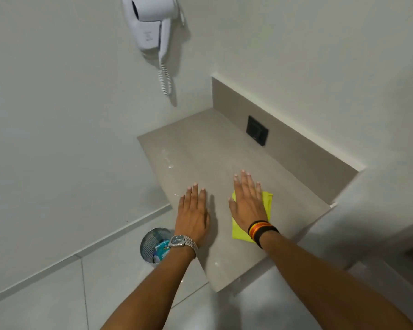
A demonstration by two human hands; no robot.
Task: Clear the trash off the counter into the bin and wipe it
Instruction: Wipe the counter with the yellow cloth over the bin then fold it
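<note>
Trash sits in the bin (154,245); the bench (200,153) holds none. My right grip (248,201) presses flat, open, on the yellow cloth (267,201); left grip (193,210) flat, empty. Wiping remains.

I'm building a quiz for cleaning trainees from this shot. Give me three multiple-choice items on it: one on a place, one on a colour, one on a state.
1. Where does the bin stand?
A. On the counter
B. On the floor, left of the counter
C. Hung on the wall

2. What colour is the cloth?
A. Yellow
B. Blue
C. Red

3. How is the right hand placed?
A. Clenched in a fist in the air
B. Inside the bin
C. Flat, palm down on the cloth

Answers:
1 B: the bin sits on the floor tiles beside the counter, with wrappers inside.
2 A: the cloth under the hand is bright yellow.
3 C: the right hand lies with fingers spread on the cloth; the left hand lies flat on the bare counter.
</note>
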